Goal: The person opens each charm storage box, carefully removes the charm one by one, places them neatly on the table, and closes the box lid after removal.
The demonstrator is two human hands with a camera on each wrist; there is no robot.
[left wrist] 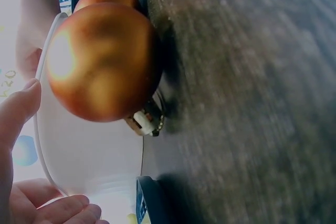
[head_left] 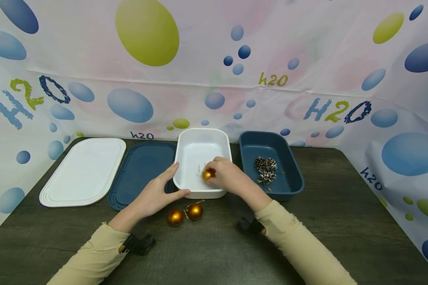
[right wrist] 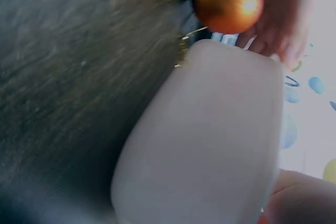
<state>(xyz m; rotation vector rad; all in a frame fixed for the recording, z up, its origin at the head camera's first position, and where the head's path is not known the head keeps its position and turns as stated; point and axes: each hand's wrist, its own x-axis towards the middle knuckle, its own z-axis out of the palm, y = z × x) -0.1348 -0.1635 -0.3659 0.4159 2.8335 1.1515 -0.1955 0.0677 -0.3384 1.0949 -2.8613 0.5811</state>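
Observation:
My right hand (head_left: 225, 173) reaches over the white container (head_left: 199, 194) and pinches a gold Christmas ball (head_left: 208, 174) inside it. Silvery strands show beside that ball. At the container's front left corner, my left hand (head_left: 156, 196) touches the rim, its thumb along the front and its extended fingers at the left side. Two more gold balls (head_left: 175, 217) with gold strings lie on the table in front of the container. In the left wrist view a gold ball (left wrist: 105, 64) partly covers the container. The right hand's fingertips are hidden in the right wrist view.
A dark blue container (head_left: 295, 180) on the right holds several frosted pine cones (head_left: 265, 168). To the left lie a dark blue lid (head_left: 142, 174) and a white lid (head_left: 83, 172). A patterned sheet (head_left: 214, 71) hangs behind the dark table (head_left: 214, 257).

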